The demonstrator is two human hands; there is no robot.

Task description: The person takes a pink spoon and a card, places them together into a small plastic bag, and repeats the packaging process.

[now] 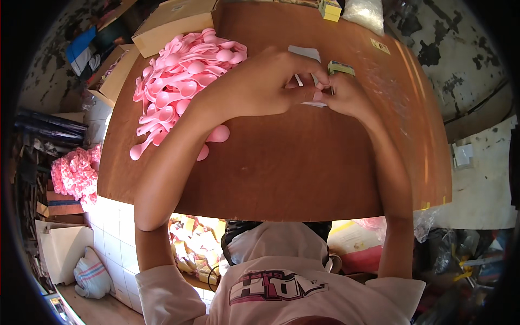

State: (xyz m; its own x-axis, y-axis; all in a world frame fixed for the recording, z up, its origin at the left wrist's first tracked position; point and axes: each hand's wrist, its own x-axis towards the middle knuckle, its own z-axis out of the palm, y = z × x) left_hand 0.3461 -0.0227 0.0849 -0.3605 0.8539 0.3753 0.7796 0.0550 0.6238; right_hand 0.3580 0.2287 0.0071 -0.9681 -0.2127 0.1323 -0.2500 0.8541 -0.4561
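Observation:
My left hand (271, 81) and my right hand (346, 96) meet over the far middle of the brown table (260, 168). Thumbs and fingertips of both are pinched together, and whatever they hold between them is too small and covered to make out. Beneath and behind the left fingers lies a flat white sheet or stack (304, 52), partly hidden by the hand. A small yellow-green box (341, 67) sits just beyond my right hand. To the left of my left forearm spreads a big heap of pink plastic scoops (184, 70), with a few loose ones at its near edge.
A cardboard box (173, 24) stands behind the scoops, with an open carton (116, 73) at the table's left. At the far edge are a yellow box (330, 10) and a clear bag of white material (364, 15). A small card (380, 46) lies far right.

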